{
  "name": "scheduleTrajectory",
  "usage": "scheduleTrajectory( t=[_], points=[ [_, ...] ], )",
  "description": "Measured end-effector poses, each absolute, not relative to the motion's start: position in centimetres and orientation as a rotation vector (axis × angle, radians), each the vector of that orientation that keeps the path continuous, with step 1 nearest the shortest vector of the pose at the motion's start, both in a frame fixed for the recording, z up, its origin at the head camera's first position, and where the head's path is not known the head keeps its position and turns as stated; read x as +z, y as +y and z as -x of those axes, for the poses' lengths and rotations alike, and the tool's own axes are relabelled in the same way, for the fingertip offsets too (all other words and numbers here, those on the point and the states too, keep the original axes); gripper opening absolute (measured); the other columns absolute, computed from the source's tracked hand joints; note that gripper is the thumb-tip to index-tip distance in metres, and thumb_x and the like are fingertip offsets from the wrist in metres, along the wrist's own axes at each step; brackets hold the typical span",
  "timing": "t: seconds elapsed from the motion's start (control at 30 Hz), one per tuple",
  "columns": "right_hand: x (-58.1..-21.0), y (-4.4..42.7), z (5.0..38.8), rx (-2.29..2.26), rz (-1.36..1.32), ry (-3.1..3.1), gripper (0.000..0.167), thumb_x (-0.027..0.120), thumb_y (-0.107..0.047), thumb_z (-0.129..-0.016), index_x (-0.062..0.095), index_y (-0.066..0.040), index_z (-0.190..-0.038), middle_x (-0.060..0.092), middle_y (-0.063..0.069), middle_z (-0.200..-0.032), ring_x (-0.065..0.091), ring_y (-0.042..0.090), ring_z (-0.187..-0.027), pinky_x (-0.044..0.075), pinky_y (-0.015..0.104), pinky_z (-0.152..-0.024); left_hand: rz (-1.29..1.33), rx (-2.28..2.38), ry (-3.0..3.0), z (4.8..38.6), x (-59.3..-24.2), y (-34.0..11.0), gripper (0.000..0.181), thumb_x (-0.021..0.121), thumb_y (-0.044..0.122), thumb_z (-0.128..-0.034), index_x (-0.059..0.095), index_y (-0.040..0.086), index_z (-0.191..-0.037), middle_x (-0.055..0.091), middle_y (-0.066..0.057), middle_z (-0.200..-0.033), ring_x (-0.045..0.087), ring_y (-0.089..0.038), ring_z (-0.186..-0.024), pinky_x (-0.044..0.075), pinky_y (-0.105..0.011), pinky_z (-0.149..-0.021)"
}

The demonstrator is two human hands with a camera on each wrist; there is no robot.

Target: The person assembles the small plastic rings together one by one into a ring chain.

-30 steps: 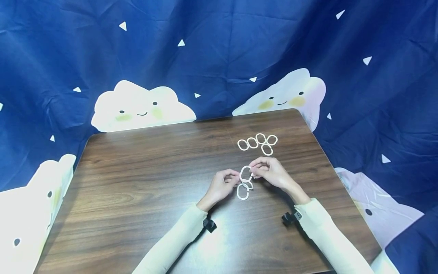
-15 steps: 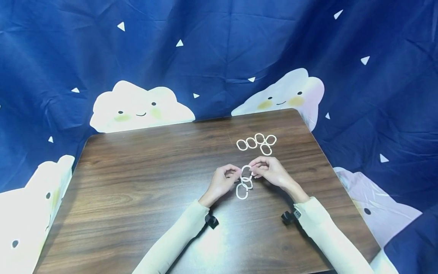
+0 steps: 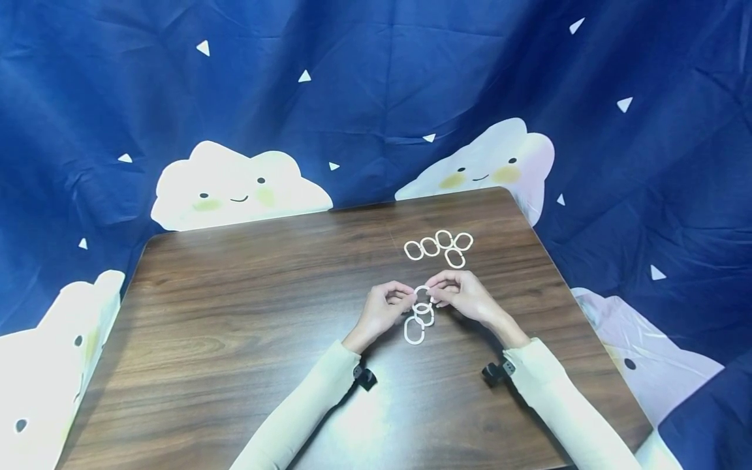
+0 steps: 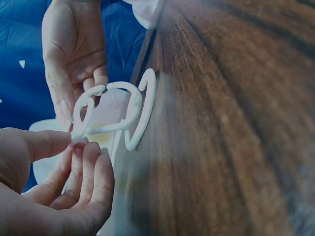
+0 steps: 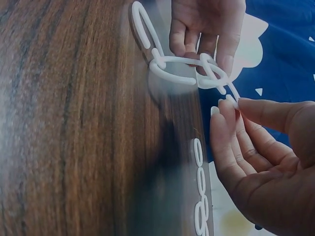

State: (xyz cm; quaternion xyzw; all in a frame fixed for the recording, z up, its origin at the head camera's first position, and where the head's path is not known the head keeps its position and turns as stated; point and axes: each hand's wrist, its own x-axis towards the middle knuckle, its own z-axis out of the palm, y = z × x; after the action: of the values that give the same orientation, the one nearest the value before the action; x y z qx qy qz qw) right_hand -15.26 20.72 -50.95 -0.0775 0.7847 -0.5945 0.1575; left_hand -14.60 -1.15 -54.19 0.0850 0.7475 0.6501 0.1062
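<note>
Both hands hold one white shower curtain ring [image 3: 422,288], an oval with a gap. My left hand [image 3: 382,310] pinches its left side between thumb and fingertips; my right hand [image 3: 467,297] pinches the right side near the gap. A second ring [image 4: 106,129] is linked through it and hangs below, and a third ring [image 5: 146,27] is linked to that one. This lowest ring leans against or rests on the wooden table [image 3: 264,313]. Fingertips hide part of the held ring.
Several more white rings [image 3: 414,250] lie close together on the table beyond the right hand. Each wrist wears a small black camera, the left one [image 3: 367,378] and the right one [image 3: 492,373]. A blue cloud-print curtain [image 3: 364,78] hangs behind the table.
My left hand has shifted slightly up and right along the held ring, and that ring has tilted a little. The right hand keeps its pinch. The head view has drifted slightly.
</note>
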Motion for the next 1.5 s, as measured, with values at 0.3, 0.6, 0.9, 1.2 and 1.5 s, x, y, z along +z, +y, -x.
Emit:
scheduleTrajectory(
  t=[0.3, 0.6, 0.9, 1.2, 1.5],
  points=[
    [-51.2, 20.9, 15.7, -1.692, 0.225, 2.261, 0.026, 0.067, -0.003, -0.099, 0.066, 0.013, -0.120, 0.071, 0.035, -0.110, 0.076, 0.018, -0.084, 0.067, 0.041, -0.081, -0.208, 1.909, 2.198, 14.9, -54.5, -1.1, 0.015, 0.075, 0.009, -0.0942, 0.074, -0.001, -0.105, 0.077, -0.024, -0.096, 0.072, -0.010, -0.072, 0.052, -0.013, -0.058],
    [-51.1, 21.5, 16.4, -1.639, 0.195, 2.348, 0.026, 0.067, -0.008, -0.101, 0.067, 0.010, -0.119, 0.074, 0.031, -0.107, 0.077, 0.021, -0.083, 0.067, 0.040, -0.077, -0.212, 1.920, 2.191, 15.0, -54.8, -1.1, 0.017, 0.074, 0.009, -0.0949, 0.072, -0.004, -0.107, 0.076, -0.028, -0.097, 0.077, -0.030, -0.078, 0.050, -0.014, -0.057],
    [-51.8, 23.0, 17.5, -1.463, 0.130, 2.634, 0.019, 0.071, -0.011, -0.098, 0.073, 0.001, -0.113, 0.079, 0.021, -0.096, 0.079, 0.026, -0.081, 0.065, 0.028, -0.072, -0.199, 1.915, 2.184, 15.1, -54.4, -1.0, 0.015, 0.073, 0.008, -0.0948, 0.071, -0.003, -0.105, 0.076, -0.025, -0.095, 0.077, -0.025, -0.077, 0.052, -0.015, -0.055],
    [-52.6, 24.6, 18.9, -1.240, 0.096, 2.885, 0.018, 0.078, -0.016, -0.092, 0.075, -0.006, -0.106, 0.081, 0.012, -0.096, 0.073, 0.012, -0.078, 0.052, 0.016, -0.073, -0.206, 1.930, 2.163, 15.0, -54.5, -1.0, 0.015, 0.073, 0.006, -0.0943, 0.069, -0.005, -0.104, 0.076, -0.027, -0.095, 0.077, -0.037, -0.082, 0.052, -0.014, -0.057],
    [-53.0, 25.4, 20.4, -1.221, 0.062, 3.015, 0.028, 0.083, -0.017, -0.088, 0.073, 0.001, -0.106, 0.079, 0.019, -0.098, 0.077, 0.028, -0.083, 0.055, 0.025, -0.079, -0.244, 1.868, 2.208, 15.0, -54.4, -0.9, 0.012, 0.072, 0.006, -0.0942, 0.070, -0.003, -0.103, 0.077, -0.021, -0.092, 0.078, -0.028, -0.079, 0.056, -0.016, -0.059]
  ],
)
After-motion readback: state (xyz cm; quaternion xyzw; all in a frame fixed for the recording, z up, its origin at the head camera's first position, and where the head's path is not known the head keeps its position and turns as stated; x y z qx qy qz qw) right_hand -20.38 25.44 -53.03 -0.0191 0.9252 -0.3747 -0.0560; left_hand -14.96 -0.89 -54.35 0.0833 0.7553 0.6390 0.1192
